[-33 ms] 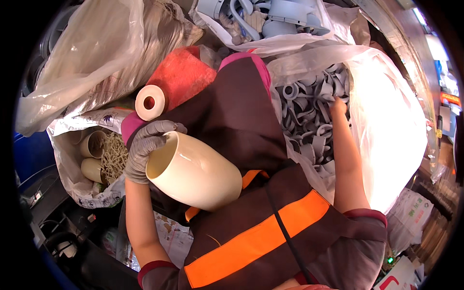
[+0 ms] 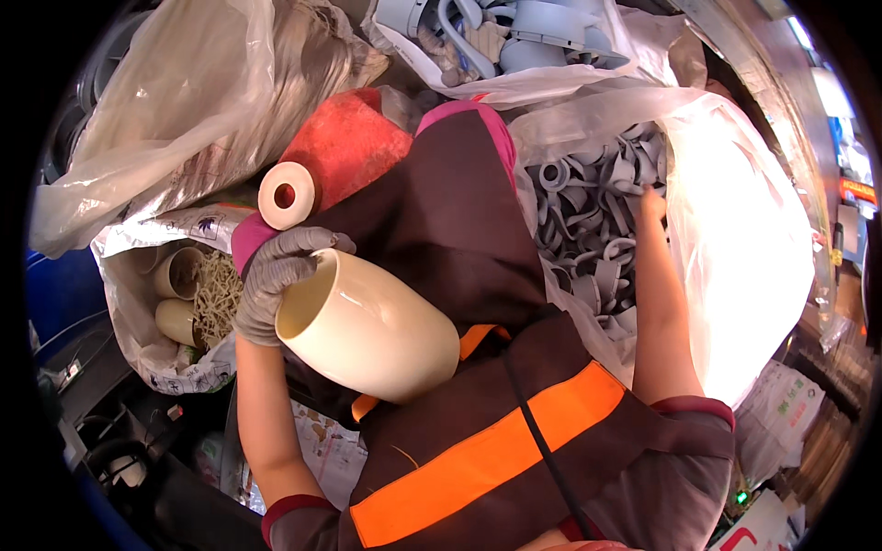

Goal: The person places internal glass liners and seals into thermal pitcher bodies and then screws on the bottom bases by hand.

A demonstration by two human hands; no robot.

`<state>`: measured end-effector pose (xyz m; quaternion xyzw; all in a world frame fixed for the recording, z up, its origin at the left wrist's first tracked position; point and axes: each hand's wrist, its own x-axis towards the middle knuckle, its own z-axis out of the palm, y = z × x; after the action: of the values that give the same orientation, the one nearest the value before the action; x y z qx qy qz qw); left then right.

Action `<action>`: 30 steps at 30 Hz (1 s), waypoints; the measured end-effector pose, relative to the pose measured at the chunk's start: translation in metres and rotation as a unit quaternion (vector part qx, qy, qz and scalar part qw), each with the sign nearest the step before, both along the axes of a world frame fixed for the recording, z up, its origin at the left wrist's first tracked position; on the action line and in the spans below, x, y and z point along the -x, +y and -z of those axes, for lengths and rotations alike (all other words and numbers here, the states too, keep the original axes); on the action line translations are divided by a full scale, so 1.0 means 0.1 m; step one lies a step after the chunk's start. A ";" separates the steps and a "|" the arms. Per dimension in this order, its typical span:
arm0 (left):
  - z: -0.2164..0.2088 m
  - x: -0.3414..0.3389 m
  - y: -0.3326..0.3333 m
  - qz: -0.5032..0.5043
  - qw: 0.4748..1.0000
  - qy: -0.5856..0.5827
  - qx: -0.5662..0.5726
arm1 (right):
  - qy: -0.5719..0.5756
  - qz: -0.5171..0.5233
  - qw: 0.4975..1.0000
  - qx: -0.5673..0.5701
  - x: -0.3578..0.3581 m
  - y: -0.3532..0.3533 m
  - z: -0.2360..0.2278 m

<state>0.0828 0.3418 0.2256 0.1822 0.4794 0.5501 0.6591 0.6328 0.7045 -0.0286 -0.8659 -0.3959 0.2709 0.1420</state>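
Note:
My left hand (image 2: 276, 275), in a grey glove, grips the rim of a cream, glossy plastic cup-shaped shell (image 2: 377, 321). The shell lies tilted across my lap, its open end toward the glove. My right hand (image 2: 651, 204) is bare and reaches into a white plastic bag (image 2: 735, 239) of grey curved plastic parts (image 2: 583, 197). Its fingers are mostly hidden among those parts, so whether they hold one does not show. Just beyond my left hand sits a cream roll (image 2: 266, 195) with a hollow core, beside a red cloth-like piece (image 2: 354, 138).
At the left, a bag (image 2: 170, 376) holds more cream shells (image 2: 176, 321) and thin pale strips (image 2: 217, 298). Larger light-grey parts (image 2: 547, 23) fill another bag at the far side. A big translucent bag (image 2: 184, 119) stands far left; stacked cardboard (image 2: 831, 404) lies at right.
My right hand has shifted slightly to the right within the bag of grey parts. My left hand and the cream shell stay nearly in place.

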 end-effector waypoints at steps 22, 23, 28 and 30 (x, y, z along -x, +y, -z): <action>0.30 -0.28 -0.26 -0.082 0.984 -0.041 -0.151 | 0.326 -0.459 0.815 -0.134 2.50 -1.63 -2.91; 0.30 -0.29 -0.28 -0.096 0.984 -0.065 -0.132 | 0.366 -0.476 0.790 -0.123 2.65 -1.71 -3.05; 0.31 -0.29 -0.39 -0.212 0.969 -0.117 -0.042 | 0.568 -0.437 0.686 0.125 3.39 -2.05 -3.18; 0.35 -0.26 -0.41 -0.213 0.927 -0.296 -0.089 | 0.572 -0.402 0.687 0.201 3.58 -2.14 -3.13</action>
<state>0.1092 0.3005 0.1901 -0.0373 0.2391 0.7472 0.6190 0.2746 0.4909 0.2841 -0.3090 -0.4844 0.8174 0.0412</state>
